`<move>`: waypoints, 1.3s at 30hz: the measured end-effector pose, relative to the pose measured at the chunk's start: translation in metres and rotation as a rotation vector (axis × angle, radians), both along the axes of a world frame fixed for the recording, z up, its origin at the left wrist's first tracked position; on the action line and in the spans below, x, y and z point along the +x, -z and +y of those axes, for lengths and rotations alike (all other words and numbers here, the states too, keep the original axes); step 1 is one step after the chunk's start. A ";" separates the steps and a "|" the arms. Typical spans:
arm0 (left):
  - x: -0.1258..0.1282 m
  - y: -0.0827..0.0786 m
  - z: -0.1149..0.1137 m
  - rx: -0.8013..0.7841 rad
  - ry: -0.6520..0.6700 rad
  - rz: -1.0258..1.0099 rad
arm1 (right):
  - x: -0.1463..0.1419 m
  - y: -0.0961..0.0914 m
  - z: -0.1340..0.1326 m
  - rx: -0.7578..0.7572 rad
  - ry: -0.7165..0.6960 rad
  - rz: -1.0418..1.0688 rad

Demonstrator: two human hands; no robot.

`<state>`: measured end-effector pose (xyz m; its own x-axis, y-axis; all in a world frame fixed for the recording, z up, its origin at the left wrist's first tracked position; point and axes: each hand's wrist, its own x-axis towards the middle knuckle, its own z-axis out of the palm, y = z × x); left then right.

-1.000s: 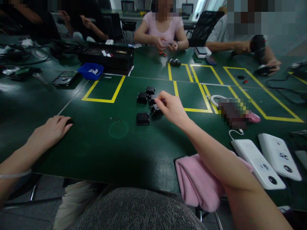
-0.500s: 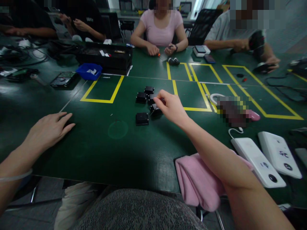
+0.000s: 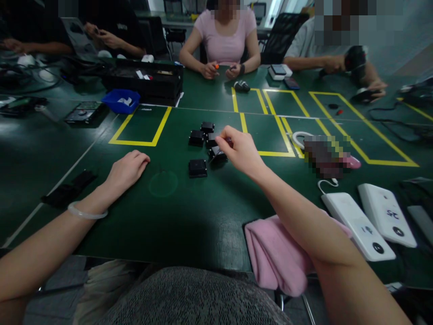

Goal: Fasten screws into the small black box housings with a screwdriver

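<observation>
My right hand [image 3: 241, 146] is closed in a pinch over a small group of black rectangular blocks. Between thumb and forefinger is something dark, mostly hidden. Right beside those fingers a black block [image 3: 217, 155] sits tilted. Close by lie another black block [image 3: 196, 137], one behind it [image 3: 207, 127] and a nearer block [image 3: 197, 168]. My left hand [image 3: 128, 169] rests low over the table to the left, fingers curled together, nothing visible in them. Behind that wrist, which wears a pale bangle [image 3: 87, 212], lie dark flat pieces [image 3: 69, 187].
Yellow tape outlines [image 3: 138, 144] mark the green table [image 3: 189, 216]. A blue tray [image 3: 121, 101] and black box [image 3: 145, 85] stand at the back left. Two white power banks [image 3: 358, 225] and a pink cloth [image 3: 270, 253] lie at right. Several people sit opposite.
My left hand has moved right, from spread fingers to curled ones, and the dark pieces behind its wrist now show. My right hand stays at the blocks. The view has shifted slightly.
</observation>
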<state>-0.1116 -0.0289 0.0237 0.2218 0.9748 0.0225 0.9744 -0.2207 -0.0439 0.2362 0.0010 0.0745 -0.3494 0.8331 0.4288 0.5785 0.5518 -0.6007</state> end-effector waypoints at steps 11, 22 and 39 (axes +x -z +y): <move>-0.064 -0.004 -0.058 0.123 -0.140 0.423 | 0.000 -0.001 0.003 0.000 -0.006 0.019; 0.016 -0.012 -0.030 0.130 0.166 -0.156 | 0.001 -0.002 0.001 -0.010 0.004 -0.019; 0.125 0.018 0.014 -0.068 0.454 -0.362 | -0.004 0.005 -0.001 -0.002 0.014 -0.123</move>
<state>0.0131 -0.0149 0.0058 0.6077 0.7857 0.1158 0.7317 -0.6106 0.3029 0.2323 0.0003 0.0695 -0.3873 0.8393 0.3816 0.6560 0.5417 -0.5256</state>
